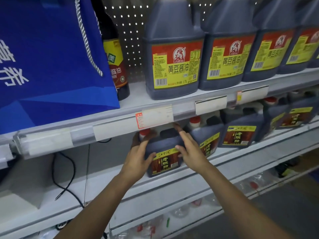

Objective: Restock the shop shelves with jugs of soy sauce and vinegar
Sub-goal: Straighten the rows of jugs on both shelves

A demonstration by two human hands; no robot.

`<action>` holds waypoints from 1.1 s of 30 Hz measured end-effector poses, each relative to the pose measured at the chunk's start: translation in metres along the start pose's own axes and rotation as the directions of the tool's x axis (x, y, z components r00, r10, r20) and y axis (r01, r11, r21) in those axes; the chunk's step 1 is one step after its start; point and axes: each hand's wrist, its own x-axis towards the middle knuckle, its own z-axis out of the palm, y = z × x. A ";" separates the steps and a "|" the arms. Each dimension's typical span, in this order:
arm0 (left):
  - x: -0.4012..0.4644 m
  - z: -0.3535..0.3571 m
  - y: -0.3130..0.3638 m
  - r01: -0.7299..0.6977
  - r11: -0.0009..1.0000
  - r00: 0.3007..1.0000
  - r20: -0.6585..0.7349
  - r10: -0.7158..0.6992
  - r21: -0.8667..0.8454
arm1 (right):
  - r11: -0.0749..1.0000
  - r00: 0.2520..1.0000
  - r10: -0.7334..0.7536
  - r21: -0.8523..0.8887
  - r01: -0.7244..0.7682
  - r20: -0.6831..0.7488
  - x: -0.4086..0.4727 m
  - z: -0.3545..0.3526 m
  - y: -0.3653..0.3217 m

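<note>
A dark vinegar jug (164, 157) with a red cap and a brown-and-yellow label stands at the front of the lower shelf (189, 180). My left hand (139, 157) wraps its left side, thumb on the label. My right hand (189, 150) lies flat against its right side, fingers stretched toward the handle. More vinegar jugs (240, 135) line the same shelf to the right. Large soy sauce jugs (174, 66) with red-and-yellow labels fill the upper shelf (120, 118).
A blue gift bag (48, 66) with a rope handle sits on the upper shelf at left, a dark bottle (117, 66) behind it. A black cable (65, 169) hangs over the lower shelf's left part. Clear plastic items lie on the bottom shelf (181, 209).
</note>
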 end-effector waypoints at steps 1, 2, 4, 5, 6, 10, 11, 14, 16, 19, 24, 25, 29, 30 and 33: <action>0.000 0.001 0.000 0.015 1.000 1.000 0.000 -0.015 0.002 | 1.000 1.000 -0.001 0.006 0.001 0.001 -0.001 -0.001 0.000; 0.000 0.001 0.001 0.036 0.999 0.999 0.006 -0.036 0.003 | 1.000 1.000 -0.001 0.008 0.001 -0.001 -0.003 0.000 -0.002; -0.002 0.000 0.004 0.086 0.996 0.996 0.026 -0.087 0.018 | 0.999 1.000 -0.011 -0.035 0.011 0.015 -0.004 -0.001 -0.009; -0.004 -0.001 0.006 0.113 0.993 0.993 0.039 -0.114 0.035 | 0.997 0.999 -0.020 -0.070 0.022 0.034 -0.006 -0.003 -0.014; -0.006 -0.001 0.011 0.136 0.989 0.990 0.040 -0.138 0.061 | 0.995 0.997 -0.039 -0.088 0.044 0.060 -0.009 -0.007 -0.017; -0.018 0.004 0.052 0.062 0.930 0.971 -0.236 0.028 0.363 | 0.977 0.986 -0.160 -0.150 0.151 -0.048 -0.032 -0.054 -0.014; -0.017 0.013 0.067 -0.015 0.908 0.942 -0.298 0.153 0.420 | 0.962 0.969 -0.202 -0.215 0.169 -0.141 -0.035 -0.075 -0.008; 0.008 0.046 0.110 -0.250 0.854 0.885 -0.250 0.393 0.456 | 0.919 0.946 -0.210 -0.379 0.105 -0.247 -0.025 -0.132 0.017; 0.032 0.067 0.136 -0.255 0.823 0.917 -0.143 0.372 0.507 | 0.901 0.979 -0.132 -0.430 0.053 -0.154 -0.007 -0.157 0.035; 0.063 0.085 0.161 -0.089 0.802 0.993 -0.008 0.116 0.590 | 0.900 0.999 0.025 -0.436 -0.006 0.038 0.018 -0.171 0.052; 0.089 0.090 0.163 0.023 0.768 0.989 0.096 -0.109 0.640 | 0.962 0.953 0.143 -0.262 -0.071 0.268 0.048 -0.177 0.068; 0.090 0.089 0.162 0.025 0.769 0.988 0.100 -0.115 0.639 | 0.972 0.953 0.135 -0.225 -0.073 0.271 0.050 -0.177 0.070; 0.093 0.090 0.163 0.003 0.780 0.982 0.144 -0.119 0.626 | 0.978 0.964 0.153 -0.172 -0.117 0.217 0.042 -0.168 0.078; 0.094 0.089 0.163 -0.007 0.786 0.982 0.154 -0.113 0.618 | 0.977 0.971 0.147 -0.179 -0.113 0.190 0.039 -0.164 0.077; 0.095 0.086 0.161 -0.004 0.835 0.980 0.168 -0.107 0.550 | 0.979 0.985 0.115 -0.184 -0.090 0.129 0.029 -0.160 0.072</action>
